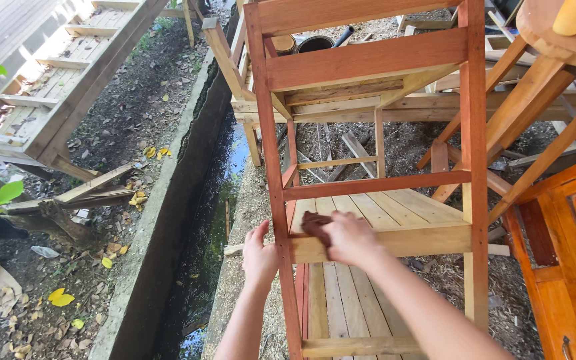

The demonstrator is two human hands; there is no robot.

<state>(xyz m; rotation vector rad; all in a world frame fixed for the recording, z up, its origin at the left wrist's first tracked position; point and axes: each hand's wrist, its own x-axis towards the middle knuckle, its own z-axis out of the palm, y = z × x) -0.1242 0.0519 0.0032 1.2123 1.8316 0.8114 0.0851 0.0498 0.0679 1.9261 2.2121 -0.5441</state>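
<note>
Your right hand (349, 238) pressing dark rag (315, 223) on shelf (395, 240) front edge; left hand (259, 253) open, bracing red post (276, 200). Rub along grain, steady pressure, watch corners.

We find no pkgs, labels, signs or screens in view.
</note>
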